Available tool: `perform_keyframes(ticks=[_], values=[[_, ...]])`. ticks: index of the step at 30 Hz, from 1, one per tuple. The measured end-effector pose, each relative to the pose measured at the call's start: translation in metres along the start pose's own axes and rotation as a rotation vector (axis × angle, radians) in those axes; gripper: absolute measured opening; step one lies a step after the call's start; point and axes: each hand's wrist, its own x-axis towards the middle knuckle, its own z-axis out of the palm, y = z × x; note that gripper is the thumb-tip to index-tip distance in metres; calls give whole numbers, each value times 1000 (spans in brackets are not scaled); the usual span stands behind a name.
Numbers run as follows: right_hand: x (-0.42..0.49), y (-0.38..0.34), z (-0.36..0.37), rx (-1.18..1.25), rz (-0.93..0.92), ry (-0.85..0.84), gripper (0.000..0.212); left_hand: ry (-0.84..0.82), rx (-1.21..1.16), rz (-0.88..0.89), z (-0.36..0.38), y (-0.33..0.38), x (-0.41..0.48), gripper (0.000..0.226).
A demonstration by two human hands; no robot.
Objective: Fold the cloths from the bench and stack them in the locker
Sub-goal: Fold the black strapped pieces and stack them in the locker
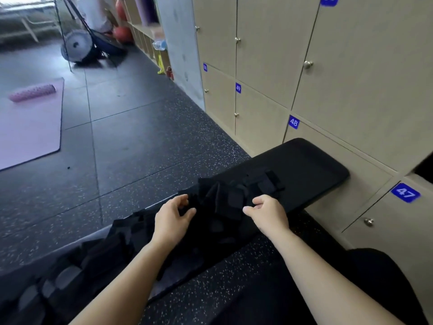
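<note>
A black padded bench (311, 165) runs from lower left up to the lockers. Several black cloths (225, 198) lie crumpled in a heap along its top. My left hand (172, 218) hovers over the heap's left side, its fingers loosely curled; whether it grips any fabric I cannot tell. At the heap's right side my right hand (268, 213) has its fingers curled in, thumb against them, seemingly pinching a cloth edge. Beige lockers (351, 90) with blue number tags stand to the right. A dark opening (425, 168) shows at the far right edge, above locker 47.
Dark speckled rubber floor (140, 141) spreads to the left. A purple mat (30, 127) with a pink roller (32, 92) lies far left. Another person (98, 17) crouches by gym gear and orange balls at the back. My dark-clothed leg (375, 277) is at lower right.
</note>
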Motion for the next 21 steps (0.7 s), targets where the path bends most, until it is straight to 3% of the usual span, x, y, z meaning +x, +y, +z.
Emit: perform_keyframes(ticks=[15, 18, 21], values=[[50, 6, 56, -152, 165, -46, 73, -199, 390, -136, 70, 18, 73, 118], [55, 8, 66, -135, 176, -39, 73, -191, 454, -111, 83, 19, 80, 121], [60, 9, 70, -67, 207, -9, 69, -192, 430, -67, 93, 25, 87, 108]])
